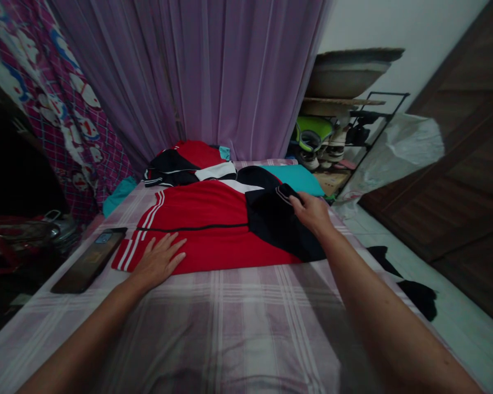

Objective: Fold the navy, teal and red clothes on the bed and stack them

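A red, black and white zip jacket (pixel 205 246) lies sideways on the checked cloth, its striped hem toward the left. My left hand (pixel 161 257) rests flat on the red part near that hem, fingers spread. The striped cuff of a black sleeve (pixel 285 191) is pinched in my right hand (pixel 310 212), and the sleeve is folded over the jacket's upper part. Just behind lies another red and black garment (pixel 189 156) with white parts, bunched up. Turquoise cloth (pixel 298 179) shows behind the black sleeve.
A phone (pixel 89 261) lies left of the jacket on the checked cloth (pixel 246 323). Purple curtains (pixel 246 76) hang behind. At the right stand a rack (pixel 388 117) with shoes, a white plastic bag (pixel 411 145) and a wooden door (pixel 456 180). Black cloth (pixel 419 298) is on the floor.
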